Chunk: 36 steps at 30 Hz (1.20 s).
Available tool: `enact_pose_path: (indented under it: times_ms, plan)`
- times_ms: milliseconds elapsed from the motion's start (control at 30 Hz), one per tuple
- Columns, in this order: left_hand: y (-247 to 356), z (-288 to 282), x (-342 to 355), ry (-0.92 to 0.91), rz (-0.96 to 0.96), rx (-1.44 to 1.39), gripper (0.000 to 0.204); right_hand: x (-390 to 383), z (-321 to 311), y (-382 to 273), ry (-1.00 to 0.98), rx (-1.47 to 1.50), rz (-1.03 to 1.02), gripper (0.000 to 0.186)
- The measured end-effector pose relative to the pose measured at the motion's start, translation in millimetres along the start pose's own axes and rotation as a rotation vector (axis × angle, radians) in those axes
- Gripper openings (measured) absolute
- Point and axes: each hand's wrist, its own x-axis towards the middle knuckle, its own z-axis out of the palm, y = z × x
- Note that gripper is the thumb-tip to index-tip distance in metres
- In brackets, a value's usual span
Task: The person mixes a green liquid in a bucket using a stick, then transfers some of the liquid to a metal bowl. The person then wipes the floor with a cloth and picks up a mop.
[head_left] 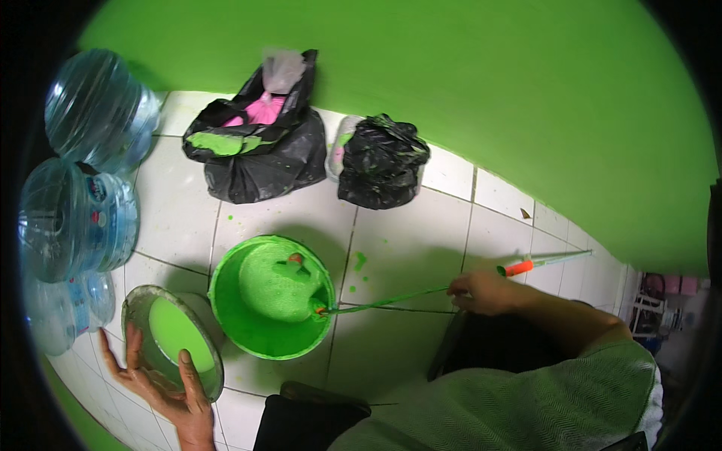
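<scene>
My left hand (173,402) is at the lower left with its fingers spread, overlapping the near side of a grey basin (213,331) of light green paint (177,331). Whether it touches the rim I cannot tell. Just right of the basin stands a green bucket (272,353), its inside coated in green paint. A long green-smeared rod (395,301) reaches into the bucket, with an orange piece at its lower end. The fingers of my right hand (474,292) are closed round this rod. Past the hand show an orange grip (519,268) and a pale pole.
Large clear water bottles (75,218) line the left side. By the green wall (451,68) sit an opened black bag (267,169) with pink and green contents and a crumpled black bag (383,161) on a pale container. Paint drops (360,261) spot the white tiles (286,214).
</scene>
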Motion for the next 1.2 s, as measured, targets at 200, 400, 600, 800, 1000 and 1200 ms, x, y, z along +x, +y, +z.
enact_pose_path:
  times_ms: [200, 400, 600, 800, 1000, 1200]
  plan:
    - [-21, 2, -51, 0.029, -0.237, -0.317, 0.077, -15, 50, -13, -0.060, -0.077, 0.006, 0.036]
    - [24, -20, -41, 0.128, -0.316, -0.276, 0.050, -42, 57, -58, -0.064, -0.067, -0.093, 0.034]
    - [36, -49, -21, 0.326, -0.255, -0.211, 0.043, -63, 81, -83, -0.223, -0.133, -0.091, 0.028]
    - [62, -95, 22, 0.450, -0.285, -0.398, 0.039, -80, 109, -73, -0.121, -0.098, -0.200, 0.028]
    - [141, -108, 38, 0.217, -0.410, -0.453, 0.047, -114, 88, -66, -0.259, -0.128, -0.039, 0.028]
    - [196, -124, -24, -0.121, -0.590, -0.429, 0.054, -178, 30, -69, -0.094, -0.061, -0.052, 0.029]
